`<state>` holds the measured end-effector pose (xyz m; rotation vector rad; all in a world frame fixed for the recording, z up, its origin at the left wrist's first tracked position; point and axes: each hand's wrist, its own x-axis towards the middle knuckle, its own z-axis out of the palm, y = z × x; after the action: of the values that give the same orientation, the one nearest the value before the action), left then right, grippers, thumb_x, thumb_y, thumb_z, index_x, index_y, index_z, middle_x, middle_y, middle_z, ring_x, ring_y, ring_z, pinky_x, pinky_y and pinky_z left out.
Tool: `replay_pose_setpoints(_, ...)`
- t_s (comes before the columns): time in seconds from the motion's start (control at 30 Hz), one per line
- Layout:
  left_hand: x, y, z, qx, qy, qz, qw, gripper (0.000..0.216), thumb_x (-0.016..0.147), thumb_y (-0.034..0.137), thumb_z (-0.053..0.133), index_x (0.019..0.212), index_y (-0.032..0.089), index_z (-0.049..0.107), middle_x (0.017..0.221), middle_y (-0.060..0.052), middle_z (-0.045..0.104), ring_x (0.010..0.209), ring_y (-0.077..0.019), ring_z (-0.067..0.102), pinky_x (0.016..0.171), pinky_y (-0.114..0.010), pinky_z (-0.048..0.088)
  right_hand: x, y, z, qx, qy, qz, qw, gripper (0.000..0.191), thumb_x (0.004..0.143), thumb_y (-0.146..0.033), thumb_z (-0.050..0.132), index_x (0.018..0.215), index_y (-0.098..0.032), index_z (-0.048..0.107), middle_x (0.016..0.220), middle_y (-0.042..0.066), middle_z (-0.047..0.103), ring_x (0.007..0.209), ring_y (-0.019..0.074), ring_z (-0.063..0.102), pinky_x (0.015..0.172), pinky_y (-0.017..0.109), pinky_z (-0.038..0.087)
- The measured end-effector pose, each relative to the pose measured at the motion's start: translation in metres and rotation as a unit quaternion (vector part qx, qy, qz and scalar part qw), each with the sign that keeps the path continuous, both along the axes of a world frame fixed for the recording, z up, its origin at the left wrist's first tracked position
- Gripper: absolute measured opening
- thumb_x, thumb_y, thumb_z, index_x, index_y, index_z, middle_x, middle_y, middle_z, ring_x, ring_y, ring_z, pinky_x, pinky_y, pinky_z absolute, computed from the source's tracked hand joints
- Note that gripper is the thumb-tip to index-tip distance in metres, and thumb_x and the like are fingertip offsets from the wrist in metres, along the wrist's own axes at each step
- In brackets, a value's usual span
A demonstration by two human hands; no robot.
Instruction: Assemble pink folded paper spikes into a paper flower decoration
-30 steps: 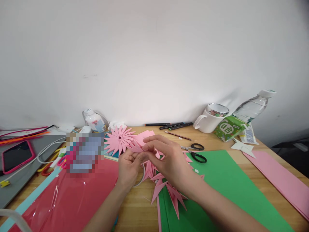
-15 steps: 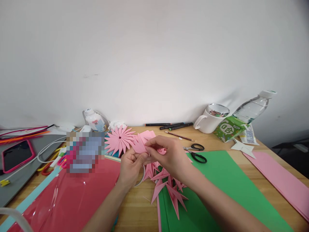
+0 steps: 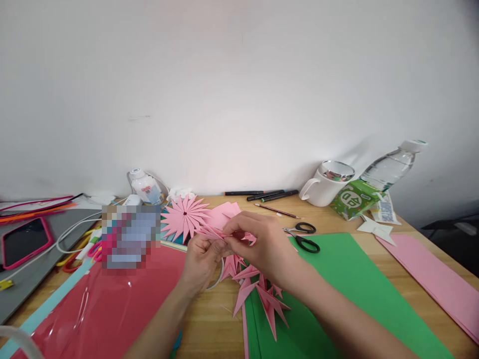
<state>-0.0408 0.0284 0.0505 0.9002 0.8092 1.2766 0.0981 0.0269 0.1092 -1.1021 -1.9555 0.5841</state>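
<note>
Between my two hands is a folded pink paper piece, held up over the desk and seen nearly edge-on. My left hand pinches its lower side between thumb and fingers. From the right, my right hand grips the same piece with thumb and forefinger, covering part of it. Behind it lie a many-pointed pink paper star and a flat pink sheet. Several folded pink pointed pieces lie below my right hand, partly on the green paper.
Black-handled scissors, a pencil and markers lie beyond my right hand. A white mug, green box and tilted water bottle stand back right. Red paper and a phone are left.
The pink paper piece has tipped from showing its broad face to nearly edge-on, lower between my fingers. Both hands keep their grip and have barely moved.
</note>
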Motion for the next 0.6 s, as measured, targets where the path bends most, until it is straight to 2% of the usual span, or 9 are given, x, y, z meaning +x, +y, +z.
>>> replay_pose_setpoints(0.1,0.0021,-0.0006,0.0056,-0.005,-0.032,-0.004,0.999,0.022,0.053,0.027,0.081,0.06,0.012,0.067,0.059,-0.002,0.064,0.055,-0.0095,0.058,0.051,-0.017,0.048,-0.0002,-0.0042,0.0013,0.032,-0.031,0.014,0.999,0.018,0.07,0.001,0.054,0.072,-0.015,0.062,0.071,0.001,0.062,0.062,0.0102,0.051,0.054,0.02,0.035)
replay_pose_setpoints(0.23,0.0047,-0.0011,0.0091,-0.005,-0.062,-0.027,0.998,0.022,0.054,0.027,0.081,0.063,0.012,0.068,0.063,-0.003,0.067,0.06,-0.0101,0.062,0.056,-0.017,0.051,0.0013,-0.0064,0.002,0.037,-0.058,0.018,0.997,0.017,0.071,0.001,0.054,0.073,-0.014,0.062,0.072,0.001,0.062,0.064,0.0102,0.051,0.055,0.02,0.035)
replay_pose_setpoints(0.43,0.0041,-0.0012,0.0086,-0.006,-0.054,-0.043,0.998,0.024,0.055,0.03,0.08,0.066,0.012,0.069,0.063,-0.003,0.068,0.058,-0.0107,0.062,0.054,-0.018,0.052,0.0004,-0.0051,0.0016,0.041,-0.059,0.011,0.997,0.015,0.071,-0.001,0.055,0.073,-0.015,0.062,0.07,0.0,0.061,0.062,0.0099,0.051,0.052,0.02,0.035)
replay_pose_setpoints(0.6,0.002,0.0004,0.0059,-0.006,-0.024,-0.007,1.0,0.024,0.056,0.03,0.079,0.062,0.012,0.063,0.056,-0.002,0.066,0.053,-0.0133,0.063,0.052,-0.023,0.052,0.0048,0.0006,0.0,0.027,-0.026,-0.002,0.999,0.009,0.075,-0.011,0.059,0.08,-0.017,0.063,0.076,0.002,0.064,0.066,0.0116,0.056,0.058,0.022,0.042)
